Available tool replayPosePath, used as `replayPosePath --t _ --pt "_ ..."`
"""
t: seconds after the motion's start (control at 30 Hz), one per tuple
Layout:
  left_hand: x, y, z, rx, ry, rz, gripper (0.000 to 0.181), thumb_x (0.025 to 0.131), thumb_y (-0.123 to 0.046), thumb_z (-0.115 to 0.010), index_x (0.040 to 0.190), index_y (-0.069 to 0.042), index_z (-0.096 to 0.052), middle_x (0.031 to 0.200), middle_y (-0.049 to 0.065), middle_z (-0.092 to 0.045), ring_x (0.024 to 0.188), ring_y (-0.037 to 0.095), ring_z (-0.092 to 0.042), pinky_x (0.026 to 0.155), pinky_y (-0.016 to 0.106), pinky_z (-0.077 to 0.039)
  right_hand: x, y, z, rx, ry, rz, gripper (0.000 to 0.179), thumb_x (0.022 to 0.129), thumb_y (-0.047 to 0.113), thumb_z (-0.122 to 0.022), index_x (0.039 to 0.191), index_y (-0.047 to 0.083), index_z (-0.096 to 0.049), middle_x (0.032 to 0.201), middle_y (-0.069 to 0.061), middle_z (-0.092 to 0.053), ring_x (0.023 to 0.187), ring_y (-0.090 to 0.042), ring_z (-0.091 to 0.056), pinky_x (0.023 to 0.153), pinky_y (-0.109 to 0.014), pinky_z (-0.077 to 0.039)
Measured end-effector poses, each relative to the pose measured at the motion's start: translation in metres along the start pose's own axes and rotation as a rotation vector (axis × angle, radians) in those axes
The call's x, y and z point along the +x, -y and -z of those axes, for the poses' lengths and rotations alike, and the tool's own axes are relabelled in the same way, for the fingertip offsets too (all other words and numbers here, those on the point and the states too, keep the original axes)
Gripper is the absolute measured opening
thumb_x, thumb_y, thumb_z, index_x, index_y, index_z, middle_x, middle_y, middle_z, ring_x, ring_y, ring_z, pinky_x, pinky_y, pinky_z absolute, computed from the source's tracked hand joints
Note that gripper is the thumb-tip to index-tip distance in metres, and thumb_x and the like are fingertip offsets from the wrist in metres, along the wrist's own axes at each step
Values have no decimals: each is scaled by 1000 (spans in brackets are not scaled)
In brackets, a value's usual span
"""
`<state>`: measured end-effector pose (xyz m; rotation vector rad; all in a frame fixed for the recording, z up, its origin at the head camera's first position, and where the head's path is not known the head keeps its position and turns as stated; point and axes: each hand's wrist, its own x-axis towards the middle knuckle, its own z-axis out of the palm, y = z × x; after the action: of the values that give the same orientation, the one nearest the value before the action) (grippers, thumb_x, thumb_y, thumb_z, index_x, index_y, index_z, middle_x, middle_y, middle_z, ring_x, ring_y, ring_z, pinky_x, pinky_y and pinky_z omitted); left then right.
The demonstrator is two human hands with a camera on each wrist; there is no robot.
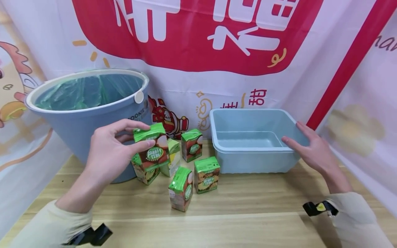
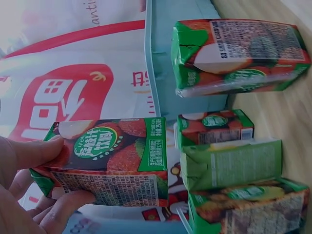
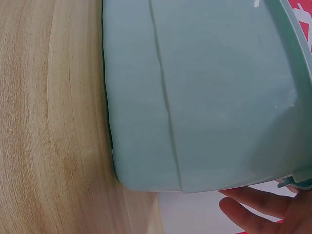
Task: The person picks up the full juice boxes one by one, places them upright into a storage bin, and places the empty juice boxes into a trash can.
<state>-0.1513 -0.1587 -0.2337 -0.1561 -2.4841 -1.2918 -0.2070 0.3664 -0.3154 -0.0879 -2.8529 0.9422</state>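
Note:
My left hand (image 1: 113,151) holds a red-and-green juice carton (image 1: 153,150) between thumb and fingers, raised above other cartons. The left wrist view shows its printed label, strawberry-like red fruit and the fingers at one end. Below and around it several juice cartons stand on the table, including a light-green carton (image 2: 234,163), a brown-and-green carton (image 1: 206,175) and a red carton (image 1: 181,189) nearer the front. My right hand (image 1: 321,158) grips the right rim of a pale blue plastic basin (image 1: 251,162), its thumb over the edge. In the right wrist view, fingers (image 3: 258,209) show outside the basin wall.
A blue bucket (image 1: 102,127) with a white rim and a green plastic liner stands at the left, behind the cartons. A printed white-and-red cloth (image 1: 186,58) hangs along the back. The wooden table (image 1: 217,227) extends toward the front.

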Motion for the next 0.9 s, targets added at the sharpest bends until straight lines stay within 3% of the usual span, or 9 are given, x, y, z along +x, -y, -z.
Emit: replayPosePath --t 0.1,0.3,0.47,0.67,0.9 --pt "5 -8 -7 -20 7 -27 33 85 -32 -91 115 -25 -79 123 -1 -75 113 22 -78 75 17 -56 -1 0 0 4 -5 7 100 98 68 -57 172 26 -3 179 -22 -7 158 -60 -15 104 -87 -33" --pt "18 -21 -28 -102 1 -66 29 86 -28 -91 113 -24 -80 119 -4 -76 109 14 -76 72 22 -56 -1 -1 -2 6 -4 -2 101 98 69 -58 172 26 -4 179 -22 -7 157 -61 -16 103 -87 -35" --pt "29 -29 -49 -187 -27 -100 27 86 -21 -90 112 -20 -81 112 0 -77 94 11 -75 64 24 -55 1 -1 -1 11 -8 0 100 98 69 -57 172 27 -3 179 -23 -7 157 -61 -16 104 -87 -34" --pt "40 -38 -72 -245 -20 -134 27 86 -15 -90 112 -19 -81 97 6 -78 80 18 -70 62 27 -51 0 0 -1 13 0 -7 100 98 68 -57 171 27 -3 179 -22 -7 158 -60 -15 105 -86 -33" --pt "54 -53 -91 -285 -18 -157 28 86 -18 -90 112 -18 -81 106 3 -76 91 15 -75 71 30 -60 1 0 -2 13 -10 -5 98 99 67 -57 171 27 -3 178 -23 -8 157 -61 -15 105 -87 -33"
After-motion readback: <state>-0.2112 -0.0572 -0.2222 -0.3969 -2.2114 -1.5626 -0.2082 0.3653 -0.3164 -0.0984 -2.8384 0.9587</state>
